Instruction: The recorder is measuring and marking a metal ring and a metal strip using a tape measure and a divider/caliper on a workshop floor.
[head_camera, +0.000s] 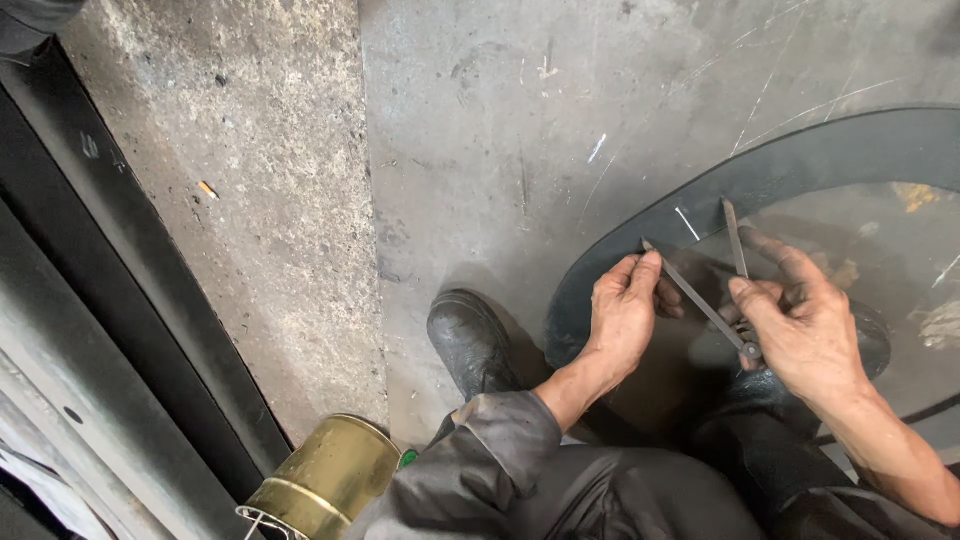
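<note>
You're mid-scribe: left hand (622, 315) pinches one leg of the dividers (712, 290), right hand (800, 325) grips the hinge; tips on the dark curved sheet (800, 160) on the floor, seemingly touching. Next calls for steady tips.

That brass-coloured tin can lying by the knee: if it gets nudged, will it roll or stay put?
The tin can lies tilted on its round side, so a nudge would probably roll it. It looks like thin metal, likely light, though its contents are hidden. The dark rail beside it might stop a roll that way.
</note>
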